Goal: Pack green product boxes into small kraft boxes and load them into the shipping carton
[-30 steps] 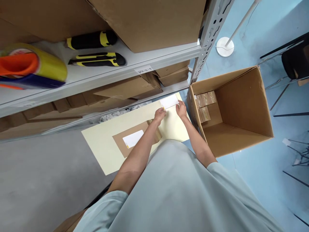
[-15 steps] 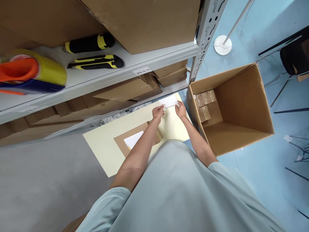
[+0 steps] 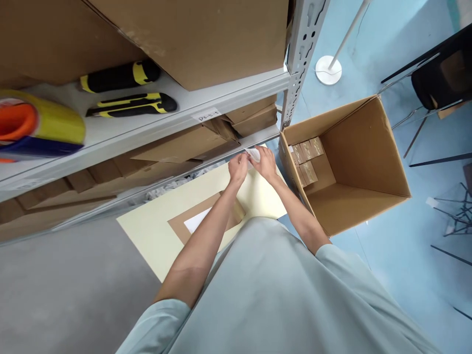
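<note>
Over the far end of a pale cream board (image 3: 142, 223), my left hand (image 3: 238, 168) pinches one side of a small white sheet of paper (image 3: 253, 154). Closed on its other side is my right hand (image 3: 264, 162); the two hands are close together and the sheet looks bent between them. Fingers cover much of the paper. Nearer to me on the board lies a flat brown cardboard parcel (image 3: 179, 225) bearing a white label (image 3: 194, 221). My left forearm hides part of both.
To the right stands an open cardboard box (image 3: 368, 142) with several small taped boxes (image 3: 308, 173) inside. A metal shelf (image 3: 236, 101) on the left carries two utility knives (image 3: 114, 78), a yellow tape roll (image 3: 66, 123) and large cartons (image 3: 206, 39). Chair legs (image 3: 438, 160) stand at far right.
The white sheet was spread flat between my hands; now it is bent. My right hand has moved left, closer to my left hand. The whole view has shifted slightly.
</note>
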The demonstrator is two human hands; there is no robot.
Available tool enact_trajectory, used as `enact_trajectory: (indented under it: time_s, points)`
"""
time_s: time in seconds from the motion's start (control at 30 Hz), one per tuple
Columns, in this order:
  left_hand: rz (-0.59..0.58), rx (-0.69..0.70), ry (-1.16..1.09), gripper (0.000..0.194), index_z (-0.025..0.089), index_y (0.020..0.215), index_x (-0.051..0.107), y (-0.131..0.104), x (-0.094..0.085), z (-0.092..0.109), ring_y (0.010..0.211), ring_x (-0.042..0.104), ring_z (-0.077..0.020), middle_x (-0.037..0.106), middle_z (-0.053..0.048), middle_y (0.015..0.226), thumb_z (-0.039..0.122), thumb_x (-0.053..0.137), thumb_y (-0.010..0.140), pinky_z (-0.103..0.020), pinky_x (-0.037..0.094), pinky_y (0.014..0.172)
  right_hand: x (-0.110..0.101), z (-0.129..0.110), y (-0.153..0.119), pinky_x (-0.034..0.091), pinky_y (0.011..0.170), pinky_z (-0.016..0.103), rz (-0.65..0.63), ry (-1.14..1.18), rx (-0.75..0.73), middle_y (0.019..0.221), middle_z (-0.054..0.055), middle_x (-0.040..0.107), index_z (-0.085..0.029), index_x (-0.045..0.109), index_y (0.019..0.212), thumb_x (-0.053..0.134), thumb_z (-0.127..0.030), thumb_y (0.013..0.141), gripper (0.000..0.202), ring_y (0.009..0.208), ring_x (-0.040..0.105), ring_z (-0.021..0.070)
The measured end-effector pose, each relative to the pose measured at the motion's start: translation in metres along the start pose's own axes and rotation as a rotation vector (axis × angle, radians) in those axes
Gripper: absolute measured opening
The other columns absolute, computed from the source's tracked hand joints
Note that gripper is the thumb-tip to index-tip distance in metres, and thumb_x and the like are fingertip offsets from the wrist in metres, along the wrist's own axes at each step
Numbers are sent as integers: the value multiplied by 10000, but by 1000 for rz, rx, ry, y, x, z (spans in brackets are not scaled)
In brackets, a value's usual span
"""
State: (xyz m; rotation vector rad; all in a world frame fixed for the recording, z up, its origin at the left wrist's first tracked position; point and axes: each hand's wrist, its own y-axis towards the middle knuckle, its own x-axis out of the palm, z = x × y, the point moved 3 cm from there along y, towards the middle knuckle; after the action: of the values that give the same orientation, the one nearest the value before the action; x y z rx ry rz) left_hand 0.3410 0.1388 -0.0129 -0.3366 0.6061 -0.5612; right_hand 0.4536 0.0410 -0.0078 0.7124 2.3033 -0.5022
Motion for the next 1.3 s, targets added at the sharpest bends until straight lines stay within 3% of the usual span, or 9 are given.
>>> enact_trajectory:
  time_s: [0.17, 0.33, 0.53, 0.77, 0.93, 1.07, 1.2, 1.27, 1.3]
  points:
    - [-116, 245, 138, 417, 185, 1339, 823, 8, 10, 0, 1530, 616, -333, 739, -125, 1553, 270, 580, 1011, -451, 386, 1366, -34, 23, 12, 519, 1233, 464, 77, 39, 107, 1290, 138, 800, -203, 739, 1382, 525, -442, 1202, 367, 1274, 746, 324]
    - [-385, 353, 434, 735, 101, 1567, 654, 19, 35, -10, 1762, 262, -431, 401, -210, 1842, 144, 719, 836, -600, 210, 1445, -52, 39, 13, 585, 1140, 449, 124, 38, 131, 1287, 142, 802, -220, 746, 1327, 415, -500, 1225, 446, 1216, 769, 323]
    - [-554, 330, 572, 881, 104, 1656, 558, 35, 58, -14, 1769, 184, -494, 269, -223, 1894, 127, 768, 801, -644, 315, 1404, -57, 47, 7, 587, 1104, 484, 94, -24, 257, 1193, 196, 822, -172, 744, 1244, 363, -424, 1232, 457, 1145, 799, 368]
    - [-617, 319, 830, 1021, 146, 1819, 327, 31, 60, -3, 1779, 165, -472, 146, -176, 1933, 159, 725, 879, -600, 376, 1391, -62, 50, -7, 563, 997, 387, -13, -63, 444, 1082, 193, 845, -173, 742, 1161, 442, -362, 1214, 359, 1072, 811, 336]
    - [-652, 293, 988, 1013, 72, 1827, 238, 20, 59, 9, 1792, 110, -446, 55, -195, 1939, 155, 678, 917, -545, 356, 1404, -81, 52, -31, 535, 943, 358, 89, -78, 563, 1120, 203, 837, -152, 743, 1162, 393, -326, 1215, 394, 1028, 796, 313]
    - [-625, 233, 801, 989, 81, 1784, 354, 20, 58, 20, 1788, 140, -446, 140, -203, 1929, 146, 741, 876, -549, 319, 1420, -100, 52, -65, 543, 881, 321, 303, 8, 606, 1026, 149, 832, -170, 766, 1155, 386, -430, 1214, 464, 965, 791, 284]
    - [-452, 222, 513, 794, 48, 1691, 491, 3, 45, 36, 1796, 152, -390, 163, -224, 1921, 237, 734, 959, -474, 203, 1460, -113, 32, -102, 563, 872, 310, 500, 16, 495, 1122, 136, 805, -191, 797, 1204, 403, -516, 1205, 511, 974, 782, 245]
    - [-423, 167, 245, 650, 75, 1609, 582, -24, 29, 43, 1757, 301, -380, 318, -247, 1871, 403, 675, 1055, -501, 278, 1435, -112, 10, -118, 574, 885, 306, 568, -22, 349, 1186, 131, 789, -211, 815, 1218, 436, -504, 1204, 478, 1005, 776, 228]
    - [-437, 101, 28, 607, 98, 1527, 650, -43, 18, 44, 1684, 444, -385, 473, -256, 1786, 505, 653, 1076, -527, 362, 1394, -108, -4, -125, 577, 885, 303, 580, -50, 264, 1212, 127, 785, -223, 823, 1228, 461, -485, 1205, 448, 1020, 774, 222]
